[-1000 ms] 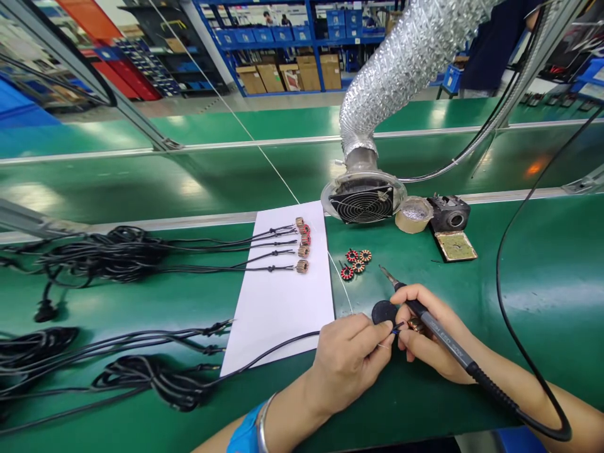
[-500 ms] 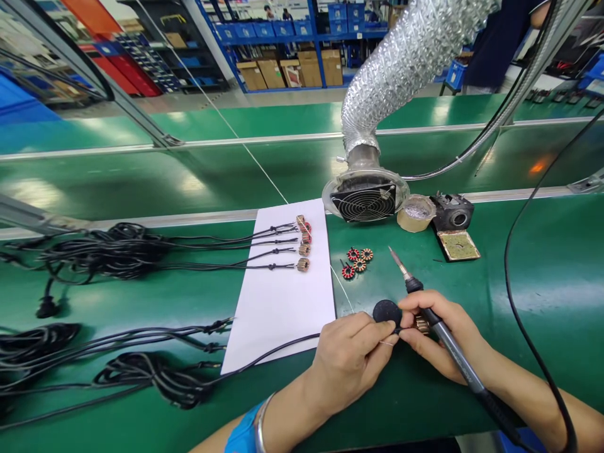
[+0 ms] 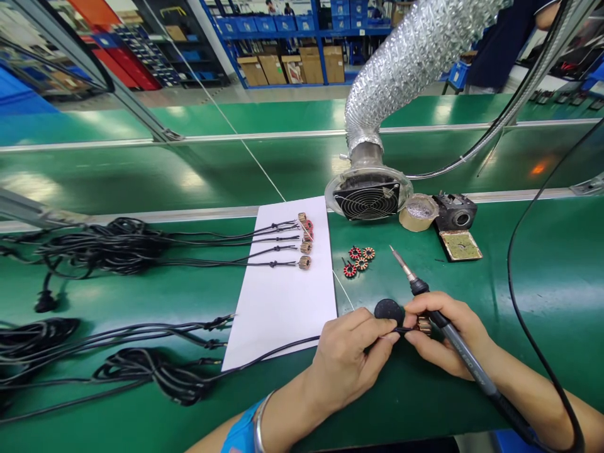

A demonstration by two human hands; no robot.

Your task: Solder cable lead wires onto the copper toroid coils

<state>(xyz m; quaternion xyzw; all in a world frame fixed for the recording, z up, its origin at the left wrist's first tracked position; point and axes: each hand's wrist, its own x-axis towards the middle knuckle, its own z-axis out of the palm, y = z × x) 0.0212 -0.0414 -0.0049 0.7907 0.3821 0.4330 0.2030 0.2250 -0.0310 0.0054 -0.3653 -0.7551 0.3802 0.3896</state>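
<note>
Evidently mid-soldering: left hand (image 3: pixel 349 362) pinches the thin black cable (image 3: pixel 264 355) end, right hand (image 3: pixel 443 336) grips the black-handled soldering iron (image 3: pixel 427 296) and small copper-wound coil (image 3: pixel 423 324) above the green worktop (image 3: pixel 542 283), so next the tip must meet the joint.

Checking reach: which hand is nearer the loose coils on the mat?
Right. The right hand sits just below the coils; the left hand is lower and farther left.

Left of your fingers (image 3: pixel 384 327) lies the paper sheet (image 3: pixel 283 308); beyond them sit loose coils (image 3: pixel 358 259), then the extractor fan (image 3: pixel 368 200) on the tabletop (image 3: pixel 542 283).
</note>
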